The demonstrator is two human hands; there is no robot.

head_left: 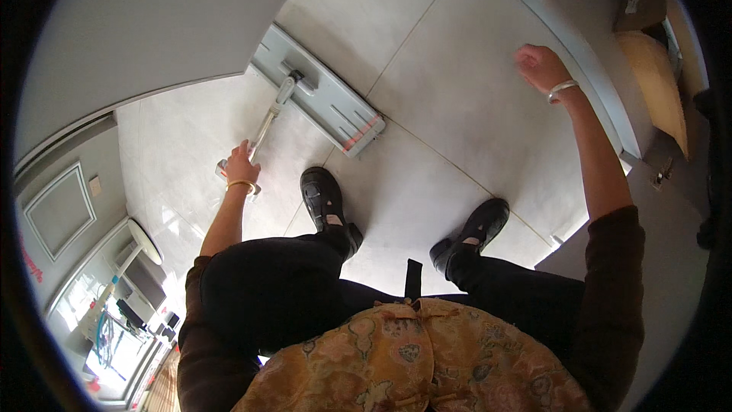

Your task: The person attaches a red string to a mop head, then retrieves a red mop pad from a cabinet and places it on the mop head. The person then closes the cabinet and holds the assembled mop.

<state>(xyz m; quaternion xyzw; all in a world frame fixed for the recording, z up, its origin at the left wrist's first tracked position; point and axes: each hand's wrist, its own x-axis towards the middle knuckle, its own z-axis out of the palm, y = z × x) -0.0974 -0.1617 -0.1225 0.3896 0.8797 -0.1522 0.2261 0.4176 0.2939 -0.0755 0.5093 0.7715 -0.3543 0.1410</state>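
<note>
My left hand (241, 165) is closed around the light handle of a flat mop (264, 128), to the left of my feet. Its wide grey head (328, 99) lies slantwise on the tiled floor ahead of my left shoe, and one end reaches the edge of a grey panel. Reddish bits show near the head's right end. Out to the right, my right hand (543, 69), with a pale bangle at the wrist, hangs over the floor. Its fingers are curled in, and I see nothing in them.
My black shoes (323, 194) stand apart on the pale tiles (427, 175). A large grey panel (168, 23) fills the upper left. Along the right runs a wall base (587, 84), with a cardboard box (640, 9) beyond it. A round-based white stand (146, 243) is at the left.
</note>
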